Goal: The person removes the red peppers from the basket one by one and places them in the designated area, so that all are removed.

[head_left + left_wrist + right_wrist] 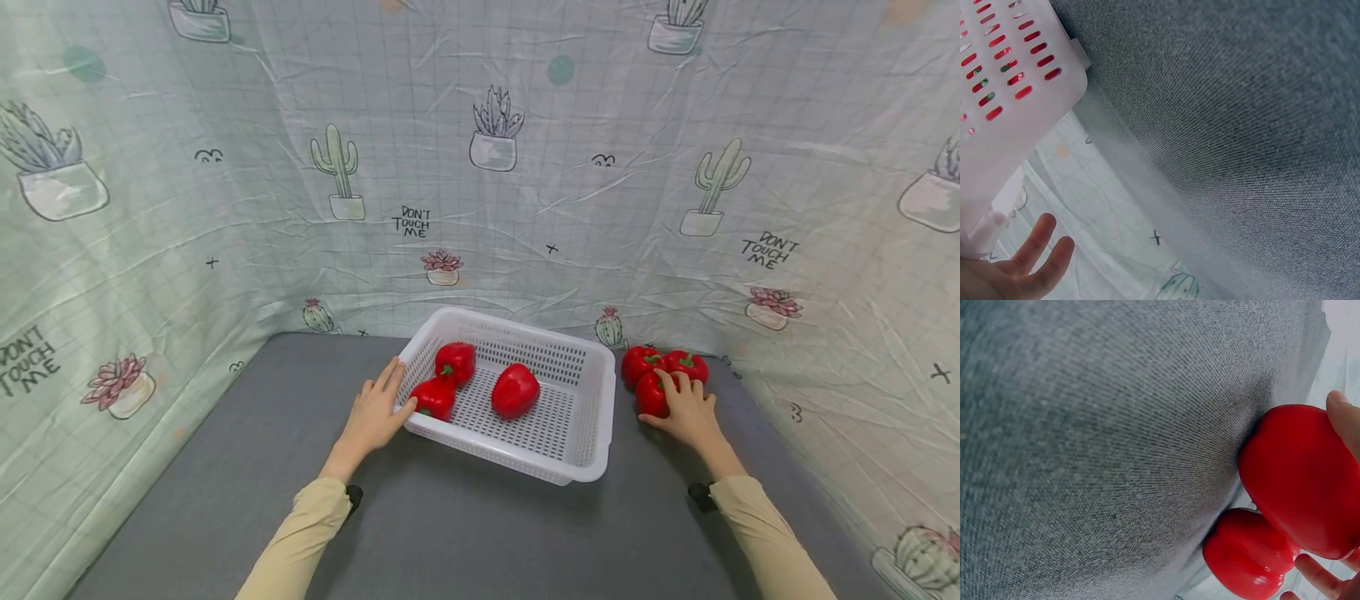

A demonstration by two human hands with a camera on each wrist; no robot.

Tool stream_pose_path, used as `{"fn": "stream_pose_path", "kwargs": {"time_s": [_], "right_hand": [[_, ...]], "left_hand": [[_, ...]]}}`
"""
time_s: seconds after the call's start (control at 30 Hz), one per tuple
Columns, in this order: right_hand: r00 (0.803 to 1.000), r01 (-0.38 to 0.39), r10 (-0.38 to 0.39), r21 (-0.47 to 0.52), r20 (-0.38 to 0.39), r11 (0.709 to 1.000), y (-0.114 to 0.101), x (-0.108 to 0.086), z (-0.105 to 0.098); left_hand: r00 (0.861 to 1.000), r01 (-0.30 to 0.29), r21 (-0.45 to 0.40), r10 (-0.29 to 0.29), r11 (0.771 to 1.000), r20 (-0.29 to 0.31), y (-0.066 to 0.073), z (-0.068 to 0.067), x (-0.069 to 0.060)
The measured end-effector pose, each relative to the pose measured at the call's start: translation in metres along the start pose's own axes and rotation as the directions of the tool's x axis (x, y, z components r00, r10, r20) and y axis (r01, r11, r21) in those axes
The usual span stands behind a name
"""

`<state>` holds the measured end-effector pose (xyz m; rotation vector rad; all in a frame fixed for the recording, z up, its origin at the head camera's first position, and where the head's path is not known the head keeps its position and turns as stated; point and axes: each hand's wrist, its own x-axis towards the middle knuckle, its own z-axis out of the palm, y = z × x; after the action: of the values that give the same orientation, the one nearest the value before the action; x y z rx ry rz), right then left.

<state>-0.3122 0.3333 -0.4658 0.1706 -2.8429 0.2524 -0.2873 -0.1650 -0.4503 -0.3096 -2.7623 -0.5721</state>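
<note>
My left hand (375, 412) rests at the near left corner of a white perforated plastic basket (491, 450), touching its rim. In the left wrist view two of its fingers (1041, 240) stretch out straight below the basket wall. Three red bell peppers lie inside: one by my thumb (435, 398), one behind it (455, 363) and one in the middle (515, 392). Right of the basket, my right hand (690, 412) grips a red bell pepper (1304, 478), thumb on one side and fingers on the other. Two more bell peppers, left (639, 365) and right (688, 364), lie just behind it.
A dark grey cloth-like surface (450, 542) lies under everything. Pale fabric printed with potted cacti (495, 200) hangs behind and on both sides. The peppers on the right lie close to its foot. Each wrist carries a black band (702, 497).
</note>
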Motion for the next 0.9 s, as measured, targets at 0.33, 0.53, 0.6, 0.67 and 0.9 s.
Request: {"fn": "stream_pose_path", "kwargs": {"time_s": [0.33, 0.53, 0.6, 0.67, 0.9], "right_hand": [[1.0, 0.0, 0.0, 0.006, 0.002, 1.0, -0.0012, -0.0016, -0.0033], [1.0, 0.001, -0.001, 0.006, -0.004, 1.0, -0.003, -0.0034, -0.0038], [1.0, 0.005, -0.005, 0.006, -0.012, 1.0, -0.0038, -0.0042, -0.0033], [1.0, 0.012, -0.011, 0.004, -0.023, 1.0, -0.0043, -0.0047, -0.0029], [0.995, 0.042, -0.043, -0.012, -0.088, 0.999, -0.0051, -0.0075, -0.0042]], "left_hand": [[1.0, -0.005, 0.003, 0.005, 1.0, -0.008, -0.0004, 0.0003, -0.0001], [1.0, -0.01, 0.001, 0.01, 1.0, -0.017, -0.0003, 0.0008, -0.001], [1.0, -0.01, 0.0, 0.01, 1.0, -0.017, -0.0006, 0.0011, -0.0012], [1.0, -0.01, -0.002, 0.01, 1.0, -0.017, -0.0009, 0.0014, -0.0013], [0.999, -0.019, -0.002, 0.019, 1.0, -0.025, -0.0016, 0.0019, 0.0]]}}
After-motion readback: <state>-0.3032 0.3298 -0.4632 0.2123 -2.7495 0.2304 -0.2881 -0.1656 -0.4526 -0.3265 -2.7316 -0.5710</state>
